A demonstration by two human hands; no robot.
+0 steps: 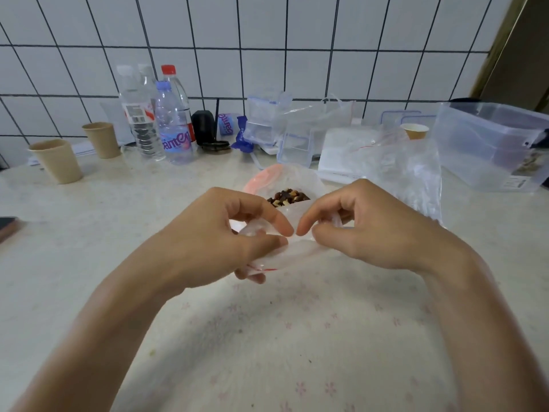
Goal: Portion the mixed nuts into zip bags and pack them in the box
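Above the counter, the left hand and right hand are both pinching a zip bag at its mouth, probably to open it, while the mixed nuts are waiting just behind.

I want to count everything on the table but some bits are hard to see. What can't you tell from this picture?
Head view, the only one:
- Clear zip bag with red strip: whether it holds nuts; the left hand and right hand cover it.
- Bowl of mixed nuts: mostly hidden behind the hands and white plastic.
- Dark flat object: cut off by the left edge.
- Large clear plastic box: contents blurred.
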